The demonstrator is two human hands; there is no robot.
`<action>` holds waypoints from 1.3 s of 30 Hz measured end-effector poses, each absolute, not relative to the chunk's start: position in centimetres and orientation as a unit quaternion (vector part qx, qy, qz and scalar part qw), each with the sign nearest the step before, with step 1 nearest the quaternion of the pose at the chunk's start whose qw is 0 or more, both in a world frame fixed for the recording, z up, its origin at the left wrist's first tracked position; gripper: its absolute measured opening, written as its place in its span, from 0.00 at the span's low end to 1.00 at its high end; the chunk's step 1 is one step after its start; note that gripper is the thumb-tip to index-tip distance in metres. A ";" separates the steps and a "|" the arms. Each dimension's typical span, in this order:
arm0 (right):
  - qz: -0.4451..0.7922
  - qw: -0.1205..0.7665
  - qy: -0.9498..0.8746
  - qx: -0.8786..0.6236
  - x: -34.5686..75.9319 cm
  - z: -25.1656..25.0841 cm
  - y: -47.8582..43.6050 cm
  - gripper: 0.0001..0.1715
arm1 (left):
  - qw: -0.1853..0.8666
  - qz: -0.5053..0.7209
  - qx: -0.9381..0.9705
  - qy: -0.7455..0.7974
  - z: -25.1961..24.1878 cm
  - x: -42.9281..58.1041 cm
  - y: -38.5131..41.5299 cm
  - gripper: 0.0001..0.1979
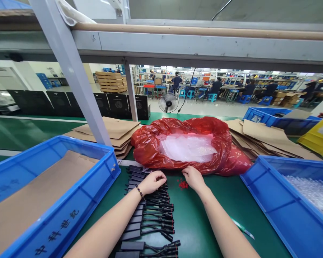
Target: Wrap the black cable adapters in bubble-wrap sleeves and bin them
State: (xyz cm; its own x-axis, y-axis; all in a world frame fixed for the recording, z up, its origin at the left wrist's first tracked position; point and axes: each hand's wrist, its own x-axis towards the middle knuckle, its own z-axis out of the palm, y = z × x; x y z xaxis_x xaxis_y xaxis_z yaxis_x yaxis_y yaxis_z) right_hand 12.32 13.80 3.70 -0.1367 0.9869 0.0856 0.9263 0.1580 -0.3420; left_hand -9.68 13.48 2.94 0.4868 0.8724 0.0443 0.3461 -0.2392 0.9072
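My left hand rests with curled fingers on a row of several black adapters with cables laid out on the green table. My right hand lies beside it, fingers bent down next to a small heap of red caps. What each hand grips is hidden. Just beyond both hands sits a red plastic bag holding clear plastic bags.
A blue bin with a cardboard liner stands at the left, and a blue bin of small clear parts at the right. Flat cardboard stacks lie behind. A grey frame post rises at the left. People work far off.
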 end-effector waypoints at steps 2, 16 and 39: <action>0.096 0.127 -0.755 -0.636 12.0 3.4 14.3 0.13 | 0.445 0.291 0.734 0.423 2.8 -9.7 13.5 0.12; 0.137 0.157 -0.765 -0.609 11.3 2.2 14.0 0.09 | 0.427 0.310 0.738 0.422 3.1 -10.1 14.1 0.24; 0.426 0.502 -0.576 -0.484 4.8 1.2 12.3 0.10 | 0.503 0.355 0.658 0.435 1.7 -10.1 14.5 0.01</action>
